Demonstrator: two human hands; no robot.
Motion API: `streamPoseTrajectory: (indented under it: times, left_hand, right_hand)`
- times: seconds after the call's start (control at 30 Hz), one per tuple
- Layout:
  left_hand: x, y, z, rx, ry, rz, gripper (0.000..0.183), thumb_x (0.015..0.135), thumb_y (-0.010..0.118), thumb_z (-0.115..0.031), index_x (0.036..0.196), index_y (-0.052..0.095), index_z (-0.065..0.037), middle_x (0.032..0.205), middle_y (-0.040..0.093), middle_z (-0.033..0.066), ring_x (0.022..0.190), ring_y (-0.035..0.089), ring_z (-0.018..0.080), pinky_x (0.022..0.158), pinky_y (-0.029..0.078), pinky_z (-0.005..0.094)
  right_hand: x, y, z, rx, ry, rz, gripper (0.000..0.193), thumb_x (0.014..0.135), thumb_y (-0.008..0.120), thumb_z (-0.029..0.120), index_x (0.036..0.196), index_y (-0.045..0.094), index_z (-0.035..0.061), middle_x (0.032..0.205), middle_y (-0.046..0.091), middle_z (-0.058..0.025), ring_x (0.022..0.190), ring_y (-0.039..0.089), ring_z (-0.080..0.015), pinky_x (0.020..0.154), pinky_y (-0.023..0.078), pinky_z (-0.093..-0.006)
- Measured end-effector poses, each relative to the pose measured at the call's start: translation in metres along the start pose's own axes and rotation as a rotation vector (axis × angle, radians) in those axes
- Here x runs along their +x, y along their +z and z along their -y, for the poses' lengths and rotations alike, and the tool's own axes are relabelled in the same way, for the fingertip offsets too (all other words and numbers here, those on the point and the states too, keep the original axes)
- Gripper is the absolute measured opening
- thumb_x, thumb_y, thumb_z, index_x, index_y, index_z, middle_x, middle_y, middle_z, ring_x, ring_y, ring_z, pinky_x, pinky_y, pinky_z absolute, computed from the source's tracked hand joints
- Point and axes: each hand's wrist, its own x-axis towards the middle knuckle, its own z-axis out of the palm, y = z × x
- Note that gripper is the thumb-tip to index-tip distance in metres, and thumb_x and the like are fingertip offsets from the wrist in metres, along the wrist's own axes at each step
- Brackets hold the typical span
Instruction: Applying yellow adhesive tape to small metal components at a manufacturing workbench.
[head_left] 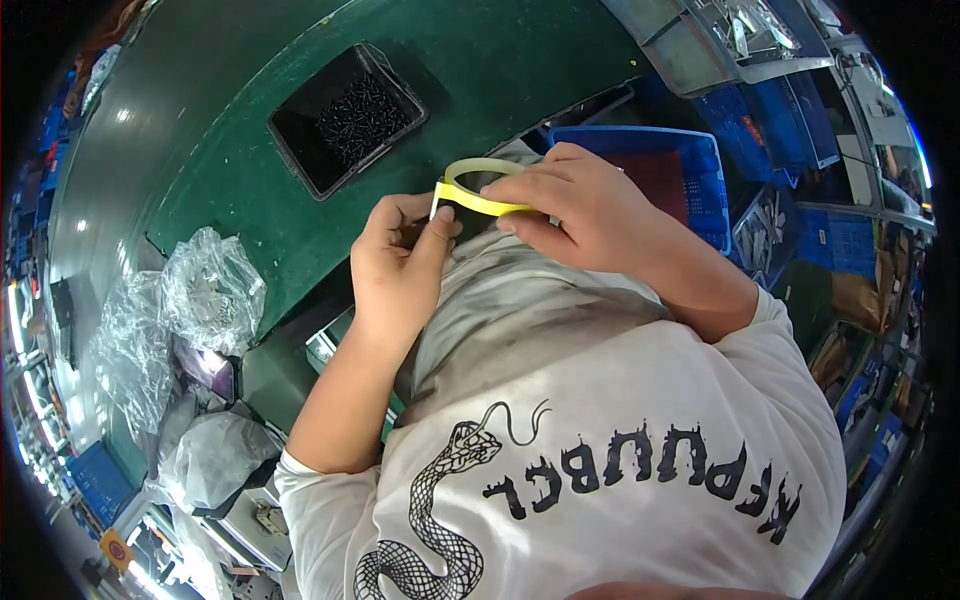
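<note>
A roll of bright yellow tape is held in front of my body, tilted so that its pale inner ring shows. My right hand grips the roll's right side, with fingers over the rim and the thumb beneath. My left hand is closed at the roll's left side, pinching a thin white piece between thumb and fingers. Yellow tape runs from the roll to the top of this piece. The lower part of the piece is hidden by my fingers, so its kind is unclear.
Beyond my hands, a black bin with many small black parts stands on the green table. Clear plastic bags lie at the left. A blue crate is at the right, near a metal rack.
</note>
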Motion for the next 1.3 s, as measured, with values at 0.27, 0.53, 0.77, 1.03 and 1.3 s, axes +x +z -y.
streamPoseTrajectory:
  times: [0.27,0.53,0.77,1.03,1.3]
  left_hand:
    - [-0.001,-0.003,-0.005,-0.092,0.033,-0.018,0.006,0.101,0.056,-0.004,0.104,0.055,0.001,0.102,0.069,0.0103,0.09,0.068,0.0128,0.069,0.054,0.0243]
    - [-0.002,-0.004,-0.009,-0.202,-0.035,0.061,0.009,0.103,0.053,-0.008,0.106,0.052,0.0,0.108,0.07,0.0143,0.086,0.069,0.0155,0.067,0.055,0.0249]
    - [0.0,-0.006,-0.006,-0.254,-0.04,0.106,0.01,0.104,0.051,-0.009,0.107,0.05,0.001,0.108,0.07,0.017,0.08,0.068,0.0162,0.064,0.054,0.0258]
    - [0.004,-0.009,-0.007,-0.339,-0.111,0.125,0.013,0.103,0.052,-0.01,0.11,0.053,0.002,0.101,0.07,0.0153,0.069,0.064,0.0152,0.057,0.05,0.0264]
    - [0.005,-0.007,-0.01,-0.373,-0.218,0.075,0.023,0.101,0.059,-0.02,0.104,0.064,0.003,0.08,0.07,0.0112,0.061,0.065,0.0148,0.052,0.052,0.0257]
  right_hand:
    - [0.0,-0.003,-0.004,-0.066,-0.026,-0.004,0.033,0.084,0.074,0.011,0.116,0.067,0.0083,0.087,0.07,-0.004,0.063,0.055,-0.0211,0.069,0.041,-0.0327]
    - [-0.001,-0.001,-0.005,-0.098,-0.019,-0.012,0.03,0.084,0.074,0.012,0.114,0.068,0.0087,0.084,0.069,-0.0034,0.062,0.054,-0.0213,0.068,0.04,-0.0327]
    - [0.0,0.002,-0.007,-0.092,-0.014,-0.027,0.03,0.085,0.074,0.015,0.113,0.068,0.0093,0.083,0.069,-0.003,0.061,0.053,-0.021,0.067,0.04,-0.0329]
    - [0.0,0.004,-0.01,-0.139,-0.011,-0.011,0.028,0.085,0.074,0.017,0.112,0.069,0.0109,0.081,0.067,-0.0015,0.062,0.054,-0.0205,0.068,0.041,-0.0329]
    - [-0.001,0.006,-0.015,-0.243,-0.18,0.038,0.035,0.08,0.073,0.018,0.115,0.071,0.0169,0.07,0.053,0.0039,0.064,0.053,-0.0154,0.07,0.038,-0.0318]
